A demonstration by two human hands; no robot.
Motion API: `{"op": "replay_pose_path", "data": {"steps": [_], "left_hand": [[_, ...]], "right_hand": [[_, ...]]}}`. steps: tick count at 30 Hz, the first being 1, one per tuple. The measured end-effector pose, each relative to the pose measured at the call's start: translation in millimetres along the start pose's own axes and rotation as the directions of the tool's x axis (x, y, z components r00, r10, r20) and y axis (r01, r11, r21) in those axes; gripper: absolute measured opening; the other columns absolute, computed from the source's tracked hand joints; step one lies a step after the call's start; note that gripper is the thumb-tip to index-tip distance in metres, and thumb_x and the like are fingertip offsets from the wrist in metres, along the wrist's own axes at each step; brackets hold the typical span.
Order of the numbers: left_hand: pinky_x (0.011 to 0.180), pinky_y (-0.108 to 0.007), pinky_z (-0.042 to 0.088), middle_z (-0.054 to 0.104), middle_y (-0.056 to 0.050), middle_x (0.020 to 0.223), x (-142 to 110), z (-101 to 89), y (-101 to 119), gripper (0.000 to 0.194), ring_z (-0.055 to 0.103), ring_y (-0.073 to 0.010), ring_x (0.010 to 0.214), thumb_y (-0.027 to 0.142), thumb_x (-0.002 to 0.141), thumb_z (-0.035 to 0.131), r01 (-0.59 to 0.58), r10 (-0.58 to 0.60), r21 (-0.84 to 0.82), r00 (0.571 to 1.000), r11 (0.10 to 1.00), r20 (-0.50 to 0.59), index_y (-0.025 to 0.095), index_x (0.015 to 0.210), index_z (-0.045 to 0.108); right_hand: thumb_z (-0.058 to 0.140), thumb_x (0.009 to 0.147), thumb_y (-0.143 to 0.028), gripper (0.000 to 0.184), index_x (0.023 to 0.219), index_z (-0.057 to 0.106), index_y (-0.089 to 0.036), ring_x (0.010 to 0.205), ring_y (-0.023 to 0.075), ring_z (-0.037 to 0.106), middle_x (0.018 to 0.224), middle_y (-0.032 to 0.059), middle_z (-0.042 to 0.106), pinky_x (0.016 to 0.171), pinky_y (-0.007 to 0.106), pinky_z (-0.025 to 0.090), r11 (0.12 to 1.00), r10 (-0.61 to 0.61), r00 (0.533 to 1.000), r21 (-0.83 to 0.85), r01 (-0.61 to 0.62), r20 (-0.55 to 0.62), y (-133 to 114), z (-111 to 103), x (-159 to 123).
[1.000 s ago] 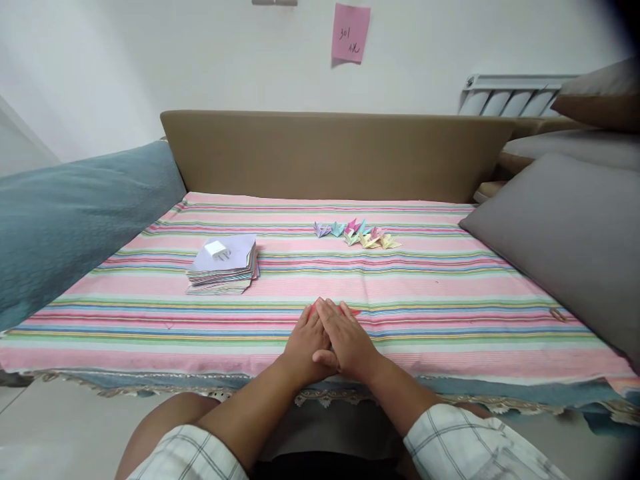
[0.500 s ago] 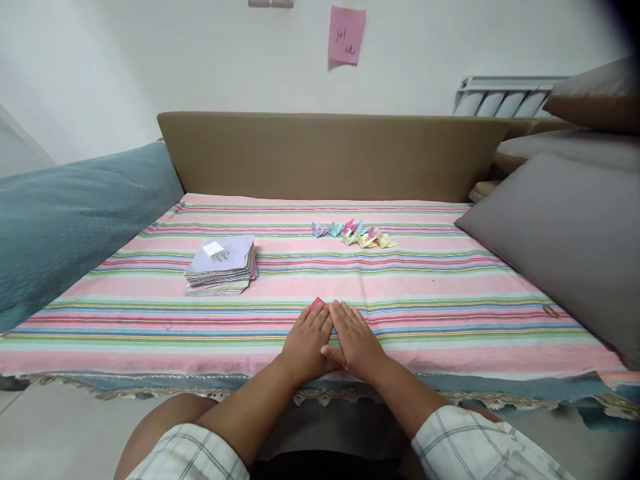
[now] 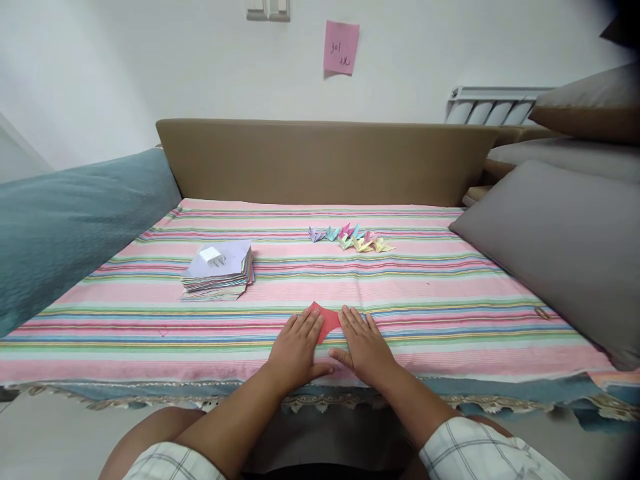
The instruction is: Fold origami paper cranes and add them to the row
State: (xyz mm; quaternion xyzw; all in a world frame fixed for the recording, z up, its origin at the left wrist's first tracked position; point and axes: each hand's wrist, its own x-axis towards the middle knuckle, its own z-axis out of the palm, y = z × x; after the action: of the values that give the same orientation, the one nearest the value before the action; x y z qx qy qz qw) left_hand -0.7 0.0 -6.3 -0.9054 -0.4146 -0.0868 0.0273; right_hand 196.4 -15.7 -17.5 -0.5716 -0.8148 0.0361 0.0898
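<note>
A red piece of paper lies on the striped cloth, partly covered by both hands, so its full shape is hidden. My left hand rests flat over its left side with the fingers stretched out. On the right edge of the paper lie the fingertips of my right hand, palm down and thumb pointing inward. Beyond the hands sits a row of small folded paper cranes in purple, teal, pink, green and yellow. To the left stands a stack of square paper, with a white plug adapter on top.
The striped cloth covers a sofa seat with a brown backrest. A blue-covered armrest bounds the left, grey cushions the right. A small brown object lies near the cushion.
My hands have moved apart from being nearly together, uncovering more of the red paper between them. The camera view has tilted slightly upward.
</note>
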Motion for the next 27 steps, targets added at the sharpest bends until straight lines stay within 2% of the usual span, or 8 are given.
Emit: {"op": "replay_pose_path", "data": {"steps": [6, 9, 11, 13, 15, 17, 22, 27], "left_hand": [[0.108, -0.047, 0.023, 0.034, -0.014, 0.144, -16, -6.8, -11, 0.093, 0.028, -0.0318, 0.133, 0.072, 0.069, 0.05, 0.063, -0.064, 0.053, 0.998, 0.997, 0.025, 0.013, 0.139, 0.033], [0.108, -0.047, 0.022, 0.033, -0.014, 0.145, -19, -6.1, -14, 0.094, 0.028, -0.0319, 0.134, 0.073, 0.069, 0.049, 0.065, -0.066, 0.055, 0.998, 0.996, 0.024, 0.014, 0.14, 0.032], [0.108, -0.046, 0.021, 0.034, -0.014, 0.144, -20, -4.6, -15, 0.095, 0.028, -0.0319, 0.133, 0.073, 0.069, 0.049, 0.062, -0.063, 0.053, 0.998, 0.997, 0.013, 0.013, 0.14, 0.032], [0.108, -0.046, 0.021, 0.035, -0.014, 0.144, -20, -3.4, -14, 0.093, 0.028, -0.0314, 0.133, 0.071, 0.07, 0.049, 0.057, -0.057, 0.052, 0.998, 0.997, -0.002, 0.013, 0.14, 0.032], [0.109, -0.046, 0.02, 0.036, -0.014, 0.144, -20, -3.1, -14, 0.089, 0.028, -0.0309, 0.133, 0.067, 0.072, 0.051, 0.056, -0.056, 0.056, 0.998, 0.997, -0.002, 0.014, 0.14, 0.032], [0.109, -0.046, 0.02, 0.036, -0.013, 0.144, -20, -3.4, -14, 0.087, 0.028, -0.0308, 0.133, 0.065, 0.072, 0.053, 0.06, -0.06, 0.059, 0.998, 0.996, 0.006, 0.013, 0.14, 0.032], [0.108, -0.047, 0.022, 0.036, -0.015, 0.143, -20, -3.2, -14, 0.093, 0.029, -0.0317, 0.133, 0.07, 0.07, 0.05, 0.064, -0.064, 0.05, 0.998, 0.997, -0.003, 0.013, 0.14, 0.031], [0.108, -0.047, 0.022, 0.034, -0.015, 0.144, -20, 0.2, -13, 0.096, 0.029, -0.0318, 0.133, 0.071, 0.067, 0.053, 0.089, -0.088, 0.058, 0.996, 0.994, -0.018, 0.013, 0.14, 0.031]], "right_hand": [[0.025, 0.081, -0.073, 0.088, 0.141, 0.029, -0.008, 0.136, 0.0284, 0.023, 0.147, 0.016, 0.026, 0.108, 0.049, 0.022, 0.999, 0.037, 0.999, -0.005, -0.037, -0.025, 4, 3, -1], [0.028, 0.079, -0.073, 0.091, 0.139, 0.032, -0.005, 0.136, 0.0316, 0.023, 0.146, 0.0198, 0.026, 0.107, 0.048, 0.023, 0.997, 0.058, 0.988, -0.047, -0.065, -0.141, 4, 8, -1], [0.033, 0.079, -0.072, 0.088, 0.14, 0.032, -0.008, 0.136, 0.0338, 0.02, 0.147, 0.0199, 0.024, 0.107, 0.052, 0.019, 0.995, -0.007, 0.968, -0.096, -0.017, -0.249, -1, 11, -3], [0.035, 0.082, -0.068, 0.081, 0.141, 0.03, -0.014, 0.137, 0.0336, 0.018, 0.148, 0.0165, 0.025, 0.107, 0.057, 0.011, 0.983, -0.155, 0.939, -0.147, 0.114, -0.308, -10, 13, -4], [0.035, 0.084, -0.064, 0.075, 0.141, 0.029, -0.017, 0.136, 0.0316, 0.02, 0.147, 0.014, 0.029, 0.107, 0.059, 0.007, 0.957, -0.28, 0.912, -0.167, 0.238, -0.302, -17, 16, -4], [0.035, 0.086, -0.062, 0.072, 0.141, 0.031, -0.015, 0.135, 0.0297, 0.024, 0.145, 0.014, 0.033, 0.108, 0.057, 0.007, 0.948, -0.314, 0.912, -0.146, 0.284, -0.264, -21, 19, -4], [0.031, 0.087, -0.061, 0.074, 0.14, 0.031, -0.01, 0.134, 0.0271, 0.028, 0.145, 0.0151, 0.032, 0.108, 0.051, 0.018, 0.98, -0.196, 0.966, -0.068, 0.187, -0.165, -9, 20, -4], [0.029, 0.086, -0.064, 0.076, 0.141, 0.03, -0.012, 0.134, 0.0264, 0.028, 0.144, 0.0146, 0.034, 0.108, 0.05, 0.021, 0.995, -0.099, 0.988, -0.036, 0.095, -0.122, 1, 13, -8]]}}
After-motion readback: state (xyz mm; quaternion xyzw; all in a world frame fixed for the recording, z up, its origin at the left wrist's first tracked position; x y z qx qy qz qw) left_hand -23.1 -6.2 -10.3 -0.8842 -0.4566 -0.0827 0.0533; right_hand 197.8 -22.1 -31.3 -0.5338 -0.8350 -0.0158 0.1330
